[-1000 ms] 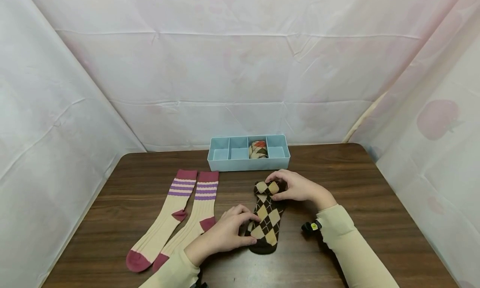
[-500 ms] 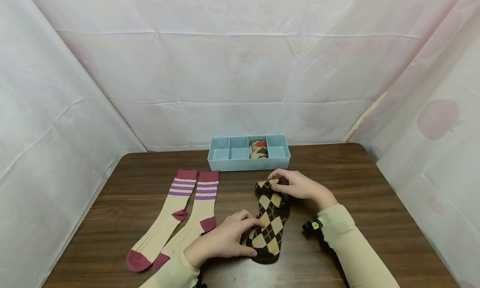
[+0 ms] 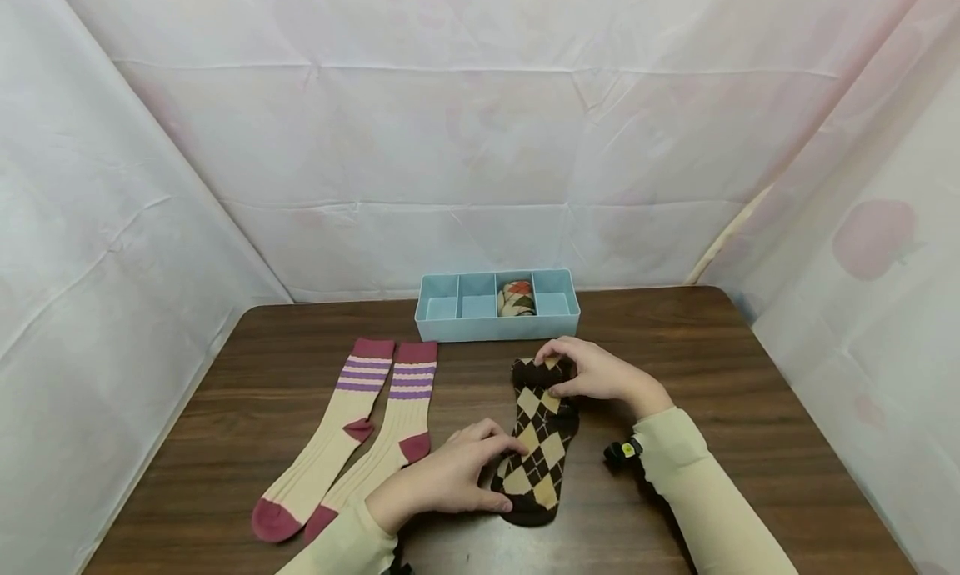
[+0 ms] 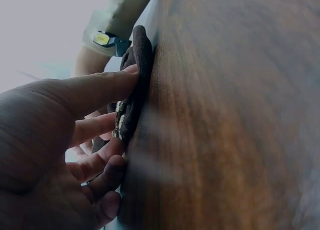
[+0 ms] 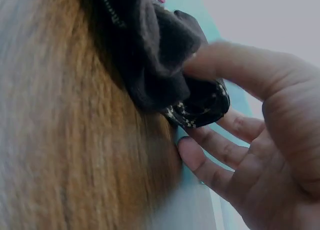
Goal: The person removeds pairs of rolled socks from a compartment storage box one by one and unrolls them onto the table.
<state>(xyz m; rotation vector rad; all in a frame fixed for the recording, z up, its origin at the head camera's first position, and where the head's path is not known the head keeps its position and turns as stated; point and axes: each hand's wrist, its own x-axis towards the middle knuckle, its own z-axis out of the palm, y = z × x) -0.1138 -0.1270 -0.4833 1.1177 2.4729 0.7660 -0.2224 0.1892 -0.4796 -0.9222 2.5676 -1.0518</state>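
Note:
The brown and tan argyle sock [image 3: 542, 454] lies flat on the table, its far end rolled over. My right hand [image 3: 600, 375] grips that rolled end [image 5: 202, 102] between thumb and fingers; in the right wrist view the thumb presses its near side and fingers lie behind it. Near the toe, my left hand [image 3: 453, 475] rests with thumb and fingertips on the sock's left edge. The left wrist view shows the left thumb and fingers [image 4: 102, 127] touching the dark fabric [image 4: 140, 64]. Whether one sock or two lie stacked, I cannot tell.
Two cream socks [image 3: 322, 442] with maroon toes and purple stripes lie side by side on the left of the wooden table [image 3: 712, 367]. At the back stands a light blue tray [image 3: 495, 331] of several compartments, the third from left holding a rolled argyle sock [image 3: 517, 300].
The argyle sock has shifted slightly toward the near edge, and its rolled end shows a different part of the pattern. The right fingers have changed their hold on the roll; the left hand has barely moved.

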